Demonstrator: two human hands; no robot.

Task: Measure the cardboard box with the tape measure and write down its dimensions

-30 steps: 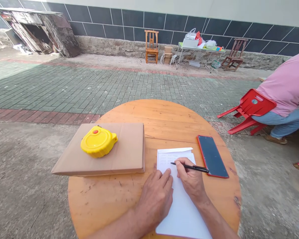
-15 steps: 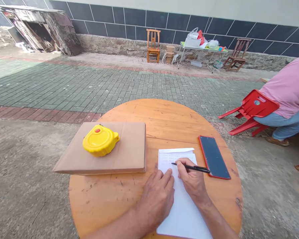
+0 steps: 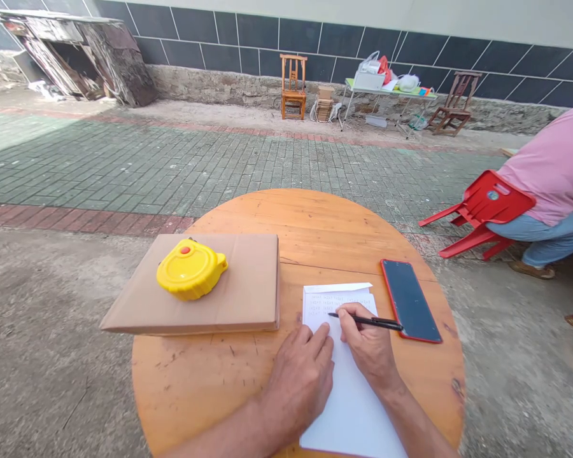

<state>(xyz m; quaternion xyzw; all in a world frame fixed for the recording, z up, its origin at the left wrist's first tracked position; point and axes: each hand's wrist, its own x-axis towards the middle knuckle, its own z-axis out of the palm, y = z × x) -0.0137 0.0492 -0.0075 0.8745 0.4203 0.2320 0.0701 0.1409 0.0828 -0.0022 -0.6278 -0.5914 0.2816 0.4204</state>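
My right hand (image 3: 367, 346) grips a black pen (image 3: 370, 320), its tip on a white sheet of paper (image 3: 351, 407). Several rows of small handwriting, too faint to read, run across the top of the sheet. My left hand (image 3: 305, 375) lies over the sheet's left edge, fingers loosely bent and resting on it, with nothing held. To the right of the pen lies a phone (image 3: 412, 299) with a red edge and dark screen. A yellow tape measure (image 3: 191, 270) with a red button sits on a flat cardboard box (image 3: 248, 286) at the left.
The round wooden table (image 3: 310, 216) carries all these things. A person in a pink shirt (image 3: 556, 162) sits on a red plastic chair (image 3: 494, 200) at the right. By the far wall stand a wooden chair (image 3: 293, 95) and a folding table (image 3: 379, 91) with bags on it.
The pen tip has shifted very slightly along the line of writing. Both hands stay almost in the same place, and the other things have not moved.
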